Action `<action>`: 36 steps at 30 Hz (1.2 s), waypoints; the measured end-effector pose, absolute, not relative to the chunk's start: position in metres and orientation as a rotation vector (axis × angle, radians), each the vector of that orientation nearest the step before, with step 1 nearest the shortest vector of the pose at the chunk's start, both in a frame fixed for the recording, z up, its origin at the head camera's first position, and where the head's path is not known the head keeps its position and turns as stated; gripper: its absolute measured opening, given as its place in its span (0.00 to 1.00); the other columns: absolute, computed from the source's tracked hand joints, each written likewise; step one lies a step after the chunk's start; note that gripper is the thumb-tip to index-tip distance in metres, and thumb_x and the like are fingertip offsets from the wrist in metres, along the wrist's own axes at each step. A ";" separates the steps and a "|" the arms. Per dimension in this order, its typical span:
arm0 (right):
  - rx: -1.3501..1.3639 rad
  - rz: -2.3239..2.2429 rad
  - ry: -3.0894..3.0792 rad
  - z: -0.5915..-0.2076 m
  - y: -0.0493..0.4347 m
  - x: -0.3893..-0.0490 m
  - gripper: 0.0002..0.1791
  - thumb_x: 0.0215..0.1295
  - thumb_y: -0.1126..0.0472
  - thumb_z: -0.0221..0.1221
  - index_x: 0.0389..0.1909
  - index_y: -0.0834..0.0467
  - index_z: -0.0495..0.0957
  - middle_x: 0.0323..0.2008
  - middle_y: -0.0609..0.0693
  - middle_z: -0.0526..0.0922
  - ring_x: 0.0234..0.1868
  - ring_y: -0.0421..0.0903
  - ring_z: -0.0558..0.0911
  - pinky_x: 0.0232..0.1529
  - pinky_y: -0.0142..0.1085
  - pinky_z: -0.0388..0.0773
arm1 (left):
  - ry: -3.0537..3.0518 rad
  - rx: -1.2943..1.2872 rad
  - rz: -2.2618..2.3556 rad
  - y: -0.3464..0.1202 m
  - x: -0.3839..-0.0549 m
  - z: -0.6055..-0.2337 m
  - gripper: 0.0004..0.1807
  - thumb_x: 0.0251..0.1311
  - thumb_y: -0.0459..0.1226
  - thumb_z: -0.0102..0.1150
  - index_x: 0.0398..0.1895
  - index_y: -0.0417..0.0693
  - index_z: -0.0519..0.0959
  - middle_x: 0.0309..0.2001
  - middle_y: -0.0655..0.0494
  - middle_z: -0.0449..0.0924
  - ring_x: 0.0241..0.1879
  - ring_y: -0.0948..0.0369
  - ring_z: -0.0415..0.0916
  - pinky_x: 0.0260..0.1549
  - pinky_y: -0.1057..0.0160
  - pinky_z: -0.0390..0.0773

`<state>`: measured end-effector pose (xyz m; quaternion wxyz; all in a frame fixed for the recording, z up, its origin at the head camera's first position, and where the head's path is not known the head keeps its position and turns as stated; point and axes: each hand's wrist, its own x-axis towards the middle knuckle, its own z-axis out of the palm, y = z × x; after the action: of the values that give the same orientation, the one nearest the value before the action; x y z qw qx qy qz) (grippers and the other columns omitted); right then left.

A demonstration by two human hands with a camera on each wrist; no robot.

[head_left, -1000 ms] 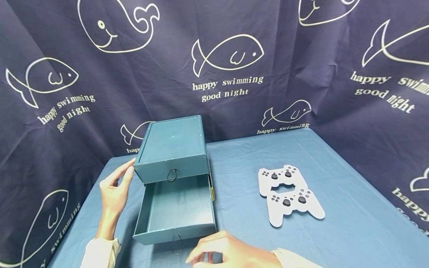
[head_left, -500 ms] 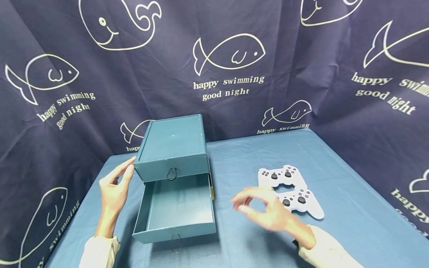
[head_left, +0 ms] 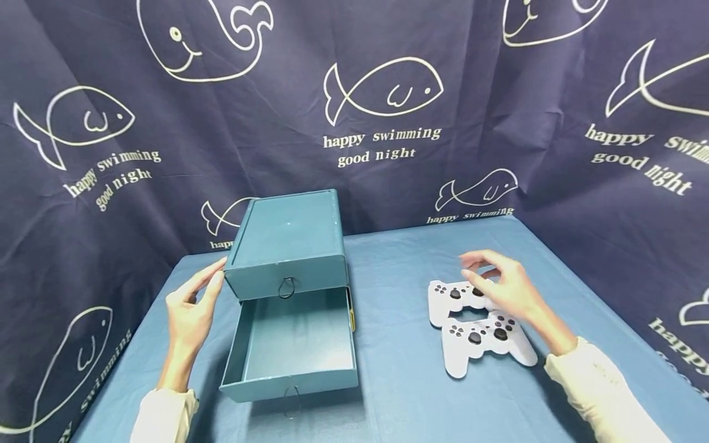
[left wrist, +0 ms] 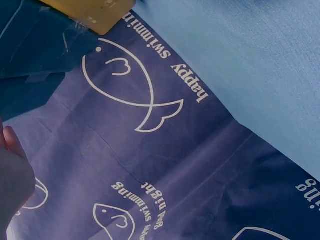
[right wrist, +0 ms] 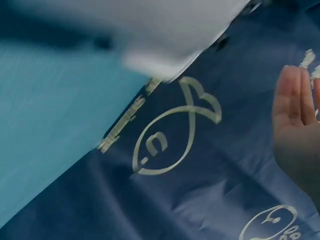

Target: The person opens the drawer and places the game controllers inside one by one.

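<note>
A teal two-drawer box (head_left: 288, 231) stands on the left of the table. Its lower drawer (head_left: 327, 380) is pulled out, and its upper drawer (head_left: 260, 282) is closed. My left hand (head_left: 188, 317) touches the box's left front edge with extended fingers and thumb. On the right lie two white game controllers, the far one (head_left: 440, 307) against the near one (head_left: 456, 357). Over the far controller's right side hovers my right hand (head_left: 512, 289), fingers loosely bent, partly covering it. In the right wrist view a blurred white shape (right wrist: 170, 30) looks like a controller.
A blue cloth (head_left: 399, 375) covers the table. Dark blue fabric (head_left: 382, 191) with fish drawings hangs behind and at both sides. Wire loop pulls, such as the upper one (head_left: 286, 288), stick out from the drawer fronts. A yellow piece (left wrist: 107, 15) shows beside the box.
My right hand has moved from near the open drawer's front, rightward and away from me, to above the far controller. The left hand, box and controllers have kept their places.
</note>
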<state>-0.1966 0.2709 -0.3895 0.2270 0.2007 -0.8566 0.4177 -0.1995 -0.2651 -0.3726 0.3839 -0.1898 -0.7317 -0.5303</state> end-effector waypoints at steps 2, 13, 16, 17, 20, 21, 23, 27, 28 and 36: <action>0.523 1.117 -2.423 -0.393 0.284 -0.200 0.19 0.66 0.67 0.68 0.57 0.61 0.82 0.48 0.56 0.86 0.44 0.38 0.82 0.44 0.28 0.79 | -1.860 -0.487 -1.356 -0.264 -0.200 -0.372 0.15 0.66 0.22 0.60 0.55 0.32 0.85 0.50 0.57 0.88 0.49 0.67 0.85 0.52 0.70 0.76; 0.422 1.050 -2.678 -0.415 0.327 -0.203 0.29 0.67 0.61 0.68 0.66 0.68 0.74 0.59 0.67 0.79 0.51 0.64 0.83 0.46 0.38 0.82 | -1.862 -0.482 -1.356 -0.265 -0.200 -0.371 0.15 0.67 0.23 0.60 0.54 0.33 0.85 0.50 0.53 0.88 0.49 0.66 0.85 0.52 0.70 0.76; 0.392 1.036 -2.730 -0.417 0.332 -0.202 0.32 0.68 0.59 0.68 0.68 0.67 0.72 0.61 0.67 0.78 0.52 0.64 0.83 0.48 0.42 0.80 | -1.871 -0.480 -1.349 -0.266 -0.200 -0.372 0.14 0.68 0.25 0.61 0.55 0.33 0.85 0.50 0.52 0.88 0.49 0.67 0.85 0.52 0.70 0.76; 0.386 1.034 -2.745 -0.418 0.333 -0.202 0.32 0.68 0.58 0.68 0.68 0.66 0.71 0.61 0.67 0.78 0.52 0.63 0.83 0.48 0.43 0.79 | -1.871 -0.481 -1.347 -0.266 -0.201 -0.372 0.14 0.68 0.26 0.61 0.55 0.33 0.85 0.50 0.51 0.88 0.49 0.67 0.85 0.52 0.70 0.76; 0.386 1.040 -2.773 -0.419 0.335 -0.202 0.33 0.68 0.57 0.68 0.69 0.67 0.71 0.62 0.67 0.78 0.53 0.63 0.83 0.49 0.44 0.78 | -1.863 -0.486 -1.345 -0.266 -0.201 -0.373 0.14 0.68 0.25 0.61 0.55 0.32 0.85 0.50 0.50 0.88 0.49 0.67 0.85 0.52 0.70 0.76; 0.390 1.049 -2.777 -0.419 0.336 -0.202 0.33 0.68 0.57 0.68 0.69 0.67 0.70 0.61 0.67 0.78 0.53 0.63 0.83 0.49 0.43 0.78 | -1.863 -0.487 -1.345 -0.266 -0.201 -0.372 0.14 0.68 0.25 0.61 0.55 0.32 0.85 0.50 0.51 0.88 0.49 0.67 0.85 0.52 0.70 0.76; 0.404 1.069 -2.778 -0.420 0.337 -0.203 0.33 0.68 0.59 0.68 0.69 0.68 0.70 0.59 0.68 0.79 0.52 0.63 0.83 0.48 0.41 0.79 | -1.864 -0.489 -1.349 -0.266 -0.201 -0.372 0.14 0.68 0.24 0.60 0.55 0.33 0.85 0.50 0.53 0.88 0.49 0.67 0.85 0.52 0.70 0.76; 0.425 1.113 -2.785 -0.423 0.340 -0.205 0.34 0.66 0.61 0.69 0.68 0.70 0.70 0.54 0.67 0.81 0.50 0.60 0.84 0.46 0.37 0.79 | -1.861 -0.487 -1.352 -0.265 -0.200 -0.371 0.15 0.67 0.23 0.60 0.55 0.32 0.85 0.50 0.55 0.88 0.49 0.66 0.85 0.52 0.70 0.76; 0.430 1.122 -2.789 -0.424 0.340 -0.206 0.34 0.66 0.62 0.69 0.68 0.71 0.69 0.52 0.66 0.81 0.49 0.59 0.84 0.46 0.36 0.80 | -1.861 -0.485 -1.354 -0.264 -0.200 -0.370 0.15 0.67 0.22 0.60 0.55 0.32 0.85 0.50 0.55 0.88 0.49 0.66 0.85 0.52 0.70 0.76; 0.461 1.148 -2.872 -0.430 0.344 -0.210 0.38 0.63 0.62 0.72 0.69 0.73 0.67 0.49 0.64 0.81 0.47 0.57 0.83 0.45 0.37 0.80 | -1.877 -0.462 -1.358 -0.264 -0.199 -0.369 0.16 0.67 0.21 0.59 0.55 0.33 0.85 0.50 0.53 0.88 0.50 0.66 0.84 0.51 0.70 0.76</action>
<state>-0.2104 0.3441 -0.4305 0.0073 0.1475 -0.9184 0.3671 -0.1985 -0.2640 -0.3695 0.3796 -0.1808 -0.7351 -0.5319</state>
